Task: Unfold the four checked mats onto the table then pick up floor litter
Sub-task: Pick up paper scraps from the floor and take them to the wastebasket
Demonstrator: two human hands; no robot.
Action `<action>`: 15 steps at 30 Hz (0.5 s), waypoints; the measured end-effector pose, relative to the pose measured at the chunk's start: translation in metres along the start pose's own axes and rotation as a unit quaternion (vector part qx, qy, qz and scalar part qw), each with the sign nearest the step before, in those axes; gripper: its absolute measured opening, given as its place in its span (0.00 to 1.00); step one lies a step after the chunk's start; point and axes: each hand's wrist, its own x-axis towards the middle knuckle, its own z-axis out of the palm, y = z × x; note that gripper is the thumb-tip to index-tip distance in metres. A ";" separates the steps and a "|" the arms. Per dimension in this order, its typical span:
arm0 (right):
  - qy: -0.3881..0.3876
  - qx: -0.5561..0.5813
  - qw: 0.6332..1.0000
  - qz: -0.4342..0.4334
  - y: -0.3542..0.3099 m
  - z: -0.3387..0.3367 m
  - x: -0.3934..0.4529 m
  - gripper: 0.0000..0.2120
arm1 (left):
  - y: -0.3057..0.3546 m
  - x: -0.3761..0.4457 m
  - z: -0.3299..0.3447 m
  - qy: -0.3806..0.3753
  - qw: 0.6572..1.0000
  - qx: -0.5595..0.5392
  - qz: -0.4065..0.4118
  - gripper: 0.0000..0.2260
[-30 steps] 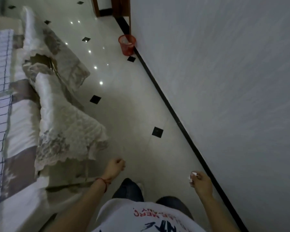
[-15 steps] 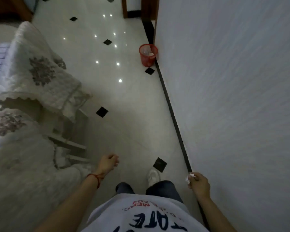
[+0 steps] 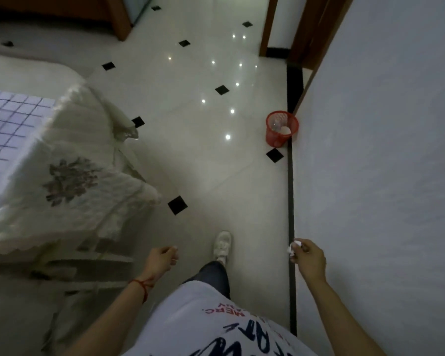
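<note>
Beside a white wall [image 3: 383,150], a person's right hand [image 3: 309,260] is curled closed around one small crumpled white scrap of litter [image 3: 293,247], pinched at the fingertips. One left hand [image 3: 161,260], loosely curled and holding nothing that shows, hangs near the cloth-draped table [image 3: 70,176], where one checked mat [image 3: 8,129] lies flat at the frame's left edge. One red mesh wastebasket [image 3: 281,131] stands ahead against the wall, with rubbish inside. One white shoe [image 3: 222,244] steps forward on the tiled floor [image 3: 203,163].

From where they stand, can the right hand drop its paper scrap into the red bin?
Probably not yet. The right hand pinches the paper scrap, but the red bin stands well ahead against the wall. The floor between looks clear.
</note>
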 end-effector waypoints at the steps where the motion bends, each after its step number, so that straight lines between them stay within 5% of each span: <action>1: 0.002 0.001 1.000 0.004 -0.010 0.004 0.021 0.05 | 0.021 0.019 0.003 -0.004 1.000 0.002 0.000 0.09; 15: 0.044 -0.013 0.997 0.069 -0.141 0.007 0.282 0.06 | 0.381 0.253 0.083 -0.060 0.990 0.050 0.114 0.06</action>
